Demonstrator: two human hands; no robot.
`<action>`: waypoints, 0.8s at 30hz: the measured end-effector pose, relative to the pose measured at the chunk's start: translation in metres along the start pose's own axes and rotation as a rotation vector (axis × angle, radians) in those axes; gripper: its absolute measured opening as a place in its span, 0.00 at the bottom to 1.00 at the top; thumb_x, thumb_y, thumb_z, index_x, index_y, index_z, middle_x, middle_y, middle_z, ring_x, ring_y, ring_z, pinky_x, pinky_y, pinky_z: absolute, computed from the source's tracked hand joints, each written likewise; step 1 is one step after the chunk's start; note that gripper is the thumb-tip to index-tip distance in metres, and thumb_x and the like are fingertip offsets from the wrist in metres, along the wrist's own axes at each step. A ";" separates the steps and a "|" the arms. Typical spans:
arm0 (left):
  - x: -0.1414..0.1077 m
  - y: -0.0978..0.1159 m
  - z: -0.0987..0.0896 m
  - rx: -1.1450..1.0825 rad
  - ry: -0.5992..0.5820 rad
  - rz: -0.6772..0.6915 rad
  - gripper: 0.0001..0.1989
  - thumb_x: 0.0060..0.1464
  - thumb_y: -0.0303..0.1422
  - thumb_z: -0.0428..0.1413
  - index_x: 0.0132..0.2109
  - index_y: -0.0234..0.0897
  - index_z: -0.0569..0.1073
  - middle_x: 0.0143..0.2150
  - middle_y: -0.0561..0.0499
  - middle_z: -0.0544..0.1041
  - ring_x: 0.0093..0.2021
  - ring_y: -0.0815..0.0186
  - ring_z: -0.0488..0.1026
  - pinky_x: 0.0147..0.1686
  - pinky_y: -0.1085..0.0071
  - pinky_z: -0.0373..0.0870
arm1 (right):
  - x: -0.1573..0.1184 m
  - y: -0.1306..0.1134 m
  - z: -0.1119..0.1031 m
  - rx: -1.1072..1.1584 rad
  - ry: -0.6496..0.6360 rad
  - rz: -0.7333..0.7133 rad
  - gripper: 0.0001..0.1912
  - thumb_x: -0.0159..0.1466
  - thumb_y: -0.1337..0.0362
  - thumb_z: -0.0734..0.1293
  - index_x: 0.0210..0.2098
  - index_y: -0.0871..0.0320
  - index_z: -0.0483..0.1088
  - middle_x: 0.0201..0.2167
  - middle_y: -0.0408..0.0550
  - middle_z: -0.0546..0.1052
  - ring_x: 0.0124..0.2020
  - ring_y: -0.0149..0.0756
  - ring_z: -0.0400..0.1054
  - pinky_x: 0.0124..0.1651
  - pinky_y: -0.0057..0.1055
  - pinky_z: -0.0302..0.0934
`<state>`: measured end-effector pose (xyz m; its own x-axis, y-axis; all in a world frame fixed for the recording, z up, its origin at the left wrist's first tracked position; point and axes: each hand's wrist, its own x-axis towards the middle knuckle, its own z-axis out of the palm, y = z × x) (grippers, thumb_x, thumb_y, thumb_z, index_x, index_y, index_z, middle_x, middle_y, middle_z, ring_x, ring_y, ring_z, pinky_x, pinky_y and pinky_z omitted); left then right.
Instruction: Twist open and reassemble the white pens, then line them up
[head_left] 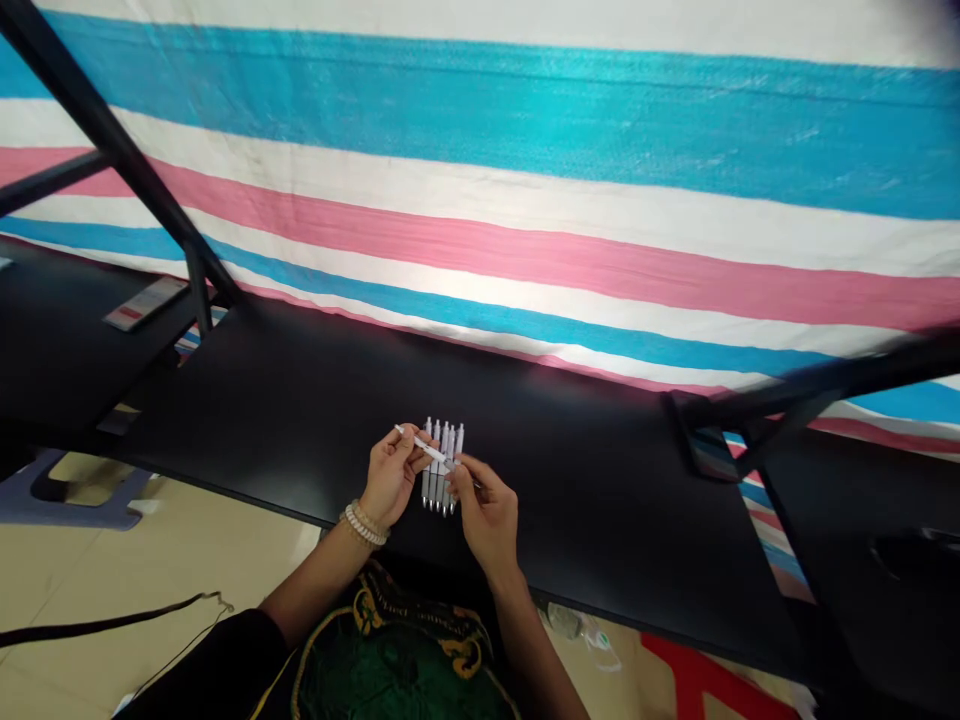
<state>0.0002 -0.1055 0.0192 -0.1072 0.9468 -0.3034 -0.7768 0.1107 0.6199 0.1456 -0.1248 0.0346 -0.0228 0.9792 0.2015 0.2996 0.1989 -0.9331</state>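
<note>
1. Head view, hands: left hand (390,475) curled, thumb and fingers pinching a white retractable pen (427,450) near its middle. Right hand (487,515) also closed in a pinch, fingertips (461,468) at the pen's lower right end; contact there partly hidden by the fingers.
2. Held pen: smooth, glossy plastic, slim and cylindrical. Long axis runs diagonally, narrow end pointing up and to the person's left, held just above a row of pens.
3. Row of pens (442,465): five, white, side by side and nearly touching, long axes running from the near edge toward the far edge of the tabletop. Partly behind the hands.
4. Black tabletop (465,400): matte; pens and hands sit near its near edge, about midway along.
5. Left wrist: beaded bracelet (364,525), pale, several coils. Beyond the far edge, a striped tarpaulin (480,235) in blue, pink and white hangs behind black metal bars (105,130).
</note>
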 end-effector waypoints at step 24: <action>-0.003 -0.004 0.002 0.048 -0.026 0.034 0.12 0.55 0.39 0.62 0.39 0.34 0.73 0.38 0.48 0.78 0.42 0.64 0.77 0.46 0.66 0.74 | -0.002 0.006 -0.003 -0.457 0.001 -0.302 0.19 0.66 0.67 0.65 0.56 0.55 0.70 0.47 0.52 0.75 0.47 0.42 0.68 0.50 0.40 0.62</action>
<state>0.0049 -0.1082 0.0185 -0.1163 0.9578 -0.2629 -0.7420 0.0922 0.6641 0.1498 -0.1260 0.0295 -0.1707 0.8811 0.4410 0.6640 0.4335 -0.6093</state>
